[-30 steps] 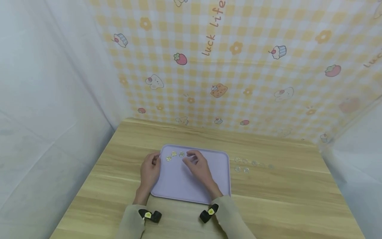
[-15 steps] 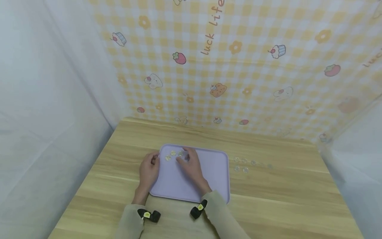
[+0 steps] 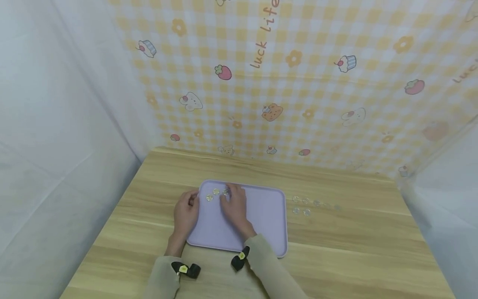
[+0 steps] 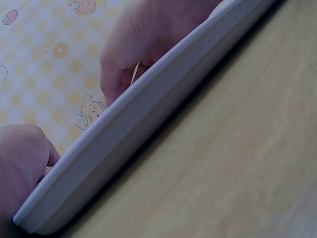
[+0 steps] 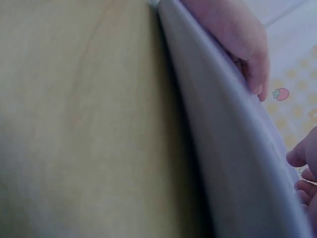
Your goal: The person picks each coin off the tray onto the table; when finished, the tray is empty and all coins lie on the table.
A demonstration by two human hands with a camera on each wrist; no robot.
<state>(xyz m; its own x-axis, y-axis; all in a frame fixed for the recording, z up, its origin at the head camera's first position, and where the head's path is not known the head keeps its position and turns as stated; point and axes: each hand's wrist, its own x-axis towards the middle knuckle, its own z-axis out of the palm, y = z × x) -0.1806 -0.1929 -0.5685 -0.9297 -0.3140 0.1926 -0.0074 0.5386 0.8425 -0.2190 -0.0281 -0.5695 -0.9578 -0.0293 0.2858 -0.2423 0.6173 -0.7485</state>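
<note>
A lilac tray lies on the wooden table. Near its far left corner sit small round see-through discs with yellowish glints. My left hand holds the tray's left rim with curled fingers; in the right wrist view the left hand lies over the rim. Above the tray, my right hand is beside the rightmost disc there. In the left wrist view the right hand pinches a thin disc, seen edge-on. Its face is hidden by the fingers in the head view.
Several more clear discs lie in two rows on the table, right of the tray. A yellow checked cloth hangs behind the table, and white sheets stand at both sides.
My right hand has moved left over the tray, closer to the discs at its far left corner. The left hand stays at the left rim.
</note>
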